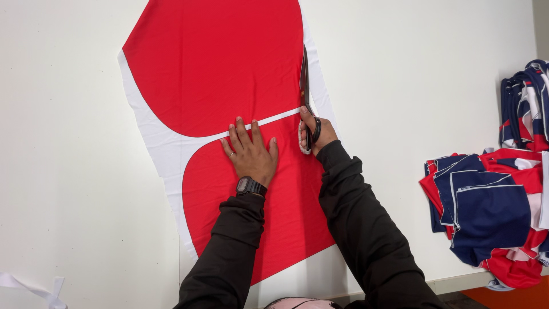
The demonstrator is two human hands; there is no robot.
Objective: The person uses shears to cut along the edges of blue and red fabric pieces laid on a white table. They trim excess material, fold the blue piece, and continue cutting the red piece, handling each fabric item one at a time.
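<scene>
A large sheet of fabric [211, 63], printed red with white margins, lies flat on a white table [68, 171]. My left hand [250, 153] presses flat on the red area just below a thin white dividing strip, fingers spread; a black watch sits on the wrist. My right hand [315, 133] grips a pair of dark scissors [305, 80] whose blades point away from me along the right edge of the red print, where red meets the white margin.
Piles of cut pieces in navy, red and white [486, 212] sit at the table's right edge, with more stacked further back [526, 103]. A white fabric scrap [34, 289] lies at the bottom left.
</scene>
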